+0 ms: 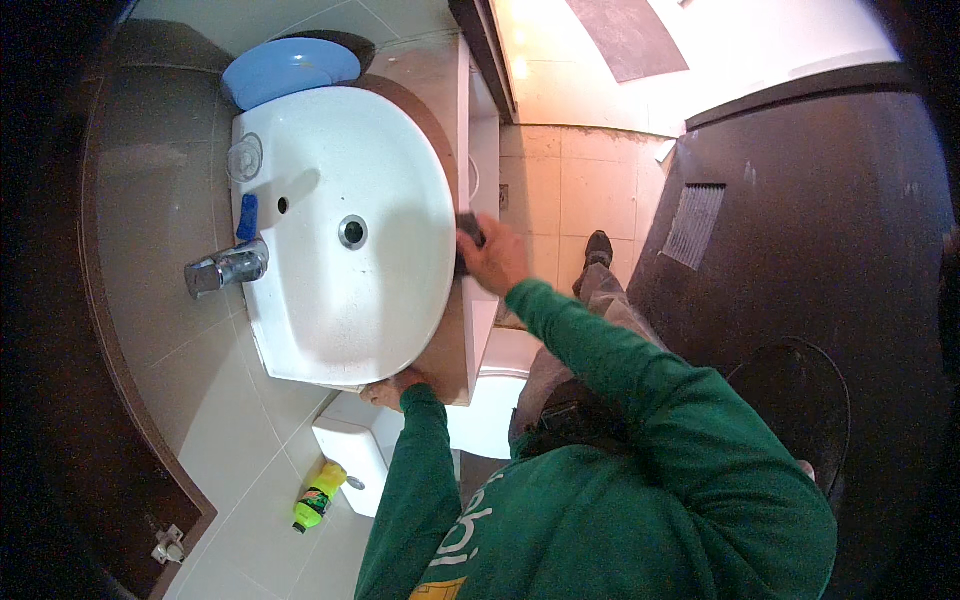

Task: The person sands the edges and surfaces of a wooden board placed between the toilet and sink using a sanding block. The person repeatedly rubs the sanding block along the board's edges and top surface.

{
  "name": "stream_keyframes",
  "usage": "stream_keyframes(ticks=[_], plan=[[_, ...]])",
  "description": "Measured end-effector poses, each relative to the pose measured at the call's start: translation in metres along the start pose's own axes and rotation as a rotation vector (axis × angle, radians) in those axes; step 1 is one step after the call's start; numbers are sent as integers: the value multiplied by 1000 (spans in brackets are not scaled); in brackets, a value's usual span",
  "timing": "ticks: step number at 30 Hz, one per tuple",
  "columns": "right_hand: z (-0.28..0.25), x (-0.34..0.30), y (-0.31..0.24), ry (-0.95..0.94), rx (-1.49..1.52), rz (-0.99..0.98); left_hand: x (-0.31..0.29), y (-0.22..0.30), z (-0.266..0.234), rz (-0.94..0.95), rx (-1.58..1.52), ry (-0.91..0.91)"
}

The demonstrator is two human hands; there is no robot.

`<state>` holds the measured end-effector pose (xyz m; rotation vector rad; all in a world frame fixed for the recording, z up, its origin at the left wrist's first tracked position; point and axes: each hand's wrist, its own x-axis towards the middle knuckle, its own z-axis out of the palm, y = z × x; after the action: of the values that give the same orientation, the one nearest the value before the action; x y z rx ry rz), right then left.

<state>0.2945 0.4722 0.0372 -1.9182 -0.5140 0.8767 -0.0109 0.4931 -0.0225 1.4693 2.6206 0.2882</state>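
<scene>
A white washbasin (395,200) with a round drain sits on a brownish countertop (455,365). My right hand (500,260) is closed around a dark cloth or sponge (467,240), whose exact kind is blurred. It presses this against the countertop's front edge, beside the basin's rounded rim. At the basin's near side, my left hand (395,388) rests on the countertop's end, with its fingers extended and partly tucked below the rim. A chrome faucet (230,268) stands at the basin's left, next to a blue sponge or brush (247,217) and a clear glass dish (245,158).
A blue plastic bowl (290,72) leans behind the basin. Below the countertop is a white toilet (490,415); a yellow-green bottle (320,495) lies by its tank (355,455). A dark door (790,230) with a vent stands at right. My shoe (598,248) is on the tiled floor.
</scene>
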Motion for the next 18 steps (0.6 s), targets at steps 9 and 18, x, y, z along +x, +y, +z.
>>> stream_keyframes(ticks=[9, 18], plan=[[-25, 104, -22, 210, -12, -40, 7, 7, 2, -19, 41, -88], [8, 74, 13, 267, -57, -127, 12, -9, 15, 454, 1071, 127]])
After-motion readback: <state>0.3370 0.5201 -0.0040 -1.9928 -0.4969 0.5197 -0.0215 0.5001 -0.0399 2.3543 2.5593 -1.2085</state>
